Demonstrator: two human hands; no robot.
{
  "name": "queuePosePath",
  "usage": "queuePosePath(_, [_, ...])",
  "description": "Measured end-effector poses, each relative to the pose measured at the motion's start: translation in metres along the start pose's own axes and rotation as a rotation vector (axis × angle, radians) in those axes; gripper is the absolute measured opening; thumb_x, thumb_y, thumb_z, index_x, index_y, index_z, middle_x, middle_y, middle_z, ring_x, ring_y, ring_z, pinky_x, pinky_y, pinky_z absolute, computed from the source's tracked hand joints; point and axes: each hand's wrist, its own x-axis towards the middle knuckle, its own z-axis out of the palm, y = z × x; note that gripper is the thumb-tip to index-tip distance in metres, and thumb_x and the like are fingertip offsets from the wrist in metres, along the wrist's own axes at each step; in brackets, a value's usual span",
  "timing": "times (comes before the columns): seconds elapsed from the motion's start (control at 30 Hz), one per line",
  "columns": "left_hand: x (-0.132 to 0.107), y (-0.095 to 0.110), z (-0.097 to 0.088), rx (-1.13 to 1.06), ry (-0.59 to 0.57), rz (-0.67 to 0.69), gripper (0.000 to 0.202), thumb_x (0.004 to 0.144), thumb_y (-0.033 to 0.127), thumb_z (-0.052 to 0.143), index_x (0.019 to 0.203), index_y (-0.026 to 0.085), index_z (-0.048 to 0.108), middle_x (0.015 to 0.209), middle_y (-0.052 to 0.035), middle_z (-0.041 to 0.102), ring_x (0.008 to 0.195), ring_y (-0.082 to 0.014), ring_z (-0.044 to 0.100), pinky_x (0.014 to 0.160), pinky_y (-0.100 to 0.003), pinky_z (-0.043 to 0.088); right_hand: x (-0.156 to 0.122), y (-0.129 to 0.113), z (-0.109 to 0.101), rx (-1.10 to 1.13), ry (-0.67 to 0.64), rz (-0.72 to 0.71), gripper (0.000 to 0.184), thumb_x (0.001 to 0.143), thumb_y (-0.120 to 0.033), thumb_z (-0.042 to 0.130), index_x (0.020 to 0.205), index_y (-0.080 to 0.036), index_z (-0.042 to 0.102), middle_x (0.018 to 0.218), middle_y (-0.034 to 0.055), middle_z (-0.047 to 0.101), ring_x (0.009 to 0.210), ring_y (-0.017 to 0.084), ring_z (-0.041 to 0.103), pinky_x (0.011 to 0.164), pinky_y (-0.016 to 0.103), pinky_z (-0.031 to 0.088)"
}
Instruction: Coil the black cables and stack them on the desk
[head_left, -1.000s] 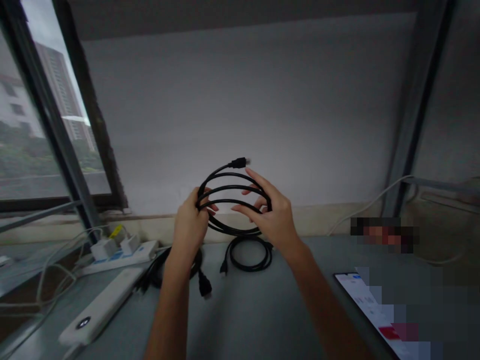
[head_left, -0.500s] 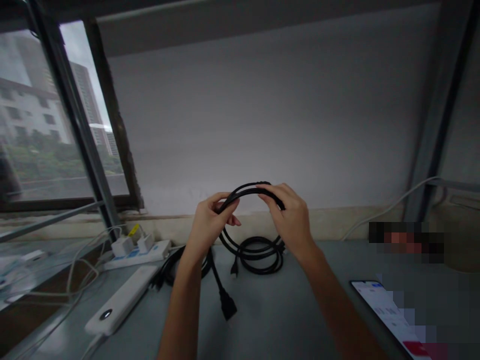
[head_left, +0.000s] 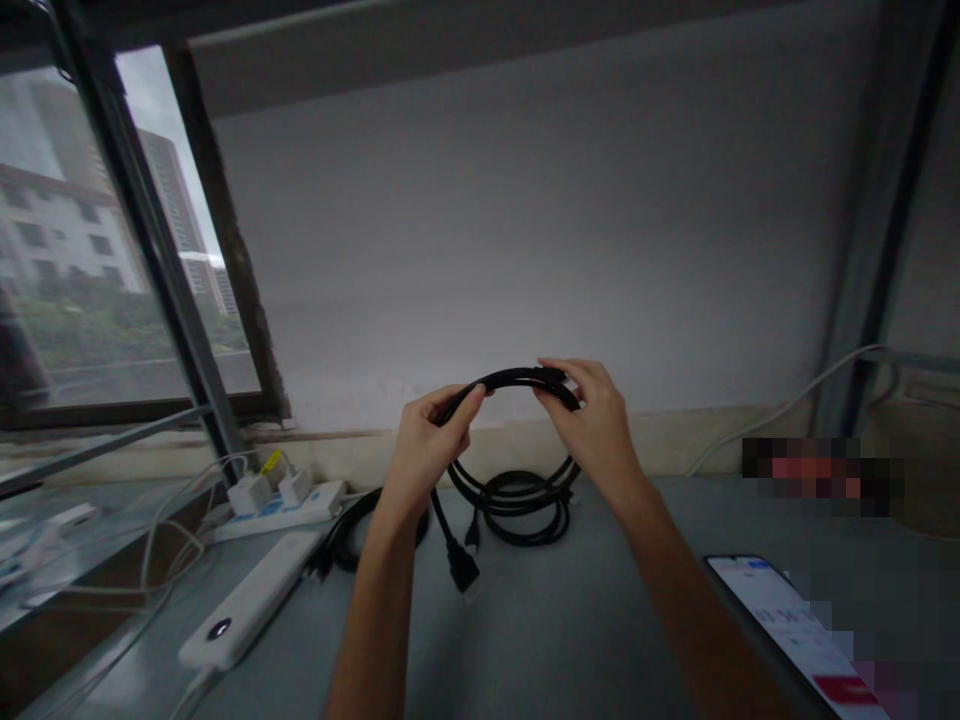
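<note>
A black cable (head_left: 517, 378) is wound into a loop and held up above the desk between my two hands. My left hand (head_left: 439, 430) pinches the left side of the loop between thumb and fingers. On the right side, my right hand (head_left: 589, 410) grips the coil near its top. From the loop's lower left hangs one cable end with a wide black connector (head_left: 463, 565). A second coiled black cable (head_left: 529, 540) lies on the desk behind the loop. Another black coil (head_left: 349, 545) rests at the left, partly hidden by my left forearm.
A white power strip (head_left: 281, 510) with plugged-in adapters stands at the back left. In front of it lies a long white device (head_left: 251, 600) with a cord. A phone (head_left: 787, 630) with its screen lit is at the right. White cables (head_left: 146, 560) trail along the left edge.
The strands at the top of the loop have drawn closer together. My right hand has shifted slightly right, and the hanging connector has risen a little.
</note>
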Motion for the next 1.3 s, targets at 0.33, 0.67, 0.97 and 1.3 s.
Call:
queuePosePath(0.33, [0.004, -0.005, -0.020, -0.041, 0.255, 0.089, 0.031, 0.063, 0.044, 0.066, 0.063, 0.014, 0.058, 0.042, 0.0067, 0.032, 0.039, -0.0009, 0.027, 0.038, -0.015, 0.015, -0.005, -0.023, 0.002, 0.134, -0.322, 0.142, 0.039, 0.074, -0.052, 0.054, 0.069, -0.016, 0.068, 0.067, 0.0065, 0.066, 0.064, 0.018, 0.059, 0.060, 0.030, 0.043])
queuePosePath(0.67, [0.001, -0.008, -0.023, -0.398, -0.151, -0.103, 0.043, 0.071, 0.050, 0.056, 0.051, 0.017, 0.037, 0.043, 0.0087, 0.014, 0.037, -0.0012, 0.017, 0.038, -0.016, 0.011, -0.008, -0.053, -0.006, 0.904, -0.650, 0.534, 0.045, 0.071, -0.056, 0.055, 0.054, -0.015, 0.061, 0.051, 0.0011, 0.058, 0.043, 0.009, 0.049, 0.036, 0.019, 0.039])
queuePosePath(0.97, [0.003, -0.004, -0.024, -0.269, 0.015, -0.145, 0.042, 0.066, 0.053, 0.061, 0.058, 0.016, 0.043, 0.045, 0.0099, 0.017, 0.037, 0.0002, 0.013, 0.035, -0.014, 0.006, -0.002, -0.036, -0.010, 0.515, -0.317, 0.228, 0.050, 0.078, -0.055, 0.045, 0.115, -0.025, 0.057, 0.095, 0.0062, 0.066, 0.067, 0.015, 0.062, 0.059, 0.029, 0.051])
queuePosePath(1.3, [0.005, -0.009, -0.012, -0.219, -0.114, -0.212, 0.039, 0.072, 0.055, 0.054, 0.078, 0.016, 0.054, 0.042, 0.0105, 0.022, 0.031, -0.0029, 0.031, 0.034, -0.014, 0.021, -0.005, -0.026, -0.002, 0.010, -0.127, -0.159, 0.026, 0.082, -0.029, 0.053, 0.105, -0.026, 0.064, 0.094, 0.0052, 0.066, 0.084, 0.018, 0.061, 0.078, 0.034, 0.047])
